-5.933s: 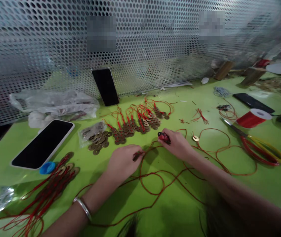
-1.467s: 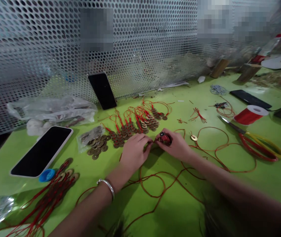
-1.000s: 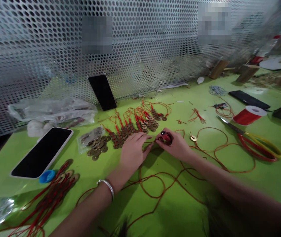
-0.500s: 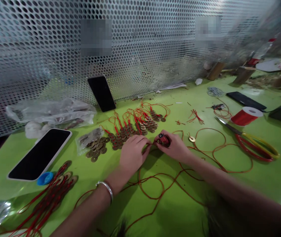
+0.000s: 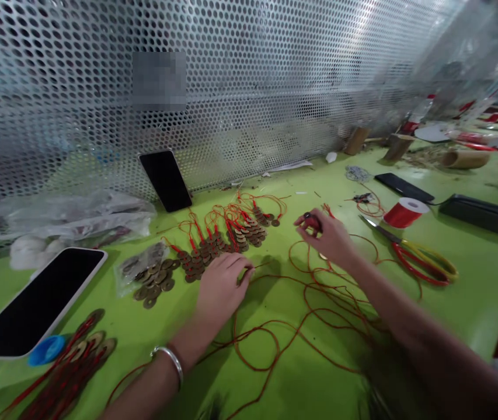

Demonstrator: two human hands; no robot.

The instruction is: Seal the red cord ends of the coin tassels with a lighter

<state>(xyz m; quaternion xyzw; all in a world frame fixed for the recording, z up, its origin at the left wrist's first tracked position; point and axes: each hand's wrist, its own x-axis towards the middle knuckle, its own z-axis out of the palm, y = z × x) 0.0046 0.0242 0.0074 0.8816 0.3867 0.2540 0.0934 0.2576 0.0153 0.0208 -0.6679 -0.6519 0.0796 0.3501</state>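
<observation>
1. Near frame ctr, L hand point(image 5: 225, 286) hovers just over the green tabletop point(image 5: 314, 385), thumb & forefinger pinching an end of red cord point(image 5: 255, 370); tip sticks out to the R. Silver bracelet point(image 5: 170, 359) on that wrist.
2. R of ctr, slightly higher, R hand point(image 5: 330, 236) is curled round a small lighter point(image 5: 313, 223), mostly hidden; dark end shows. Thumb & forefinger tips close tog.; can't tell if they touch.
3. Rest of cord: loose loops, ctr to btm of frame, some under R forearm.
4. Mid-frame, above L hand: row of knotted coin strings point(image 5: 220, 245). Just L: loose holed coins point(image 5: 159, 283) by a clear plastic bag point(image 5: 141, 265).
5. Lower L: bundled coin strings point(image 5: 77, 361) next to blue cap point(image 5: 47, 350) & white-edged phone point(image 5: 38, 300), lying flat.
6. Upper L of ctr: 2nd phone point(image 5: 165, 179) leans on perforated metal panel point(image 5: 253, 70).
7. R side: scissors point(image 5: 424, 263), blades apart a bit, near red thread spool point(image 5: 403, 213).
</observation>
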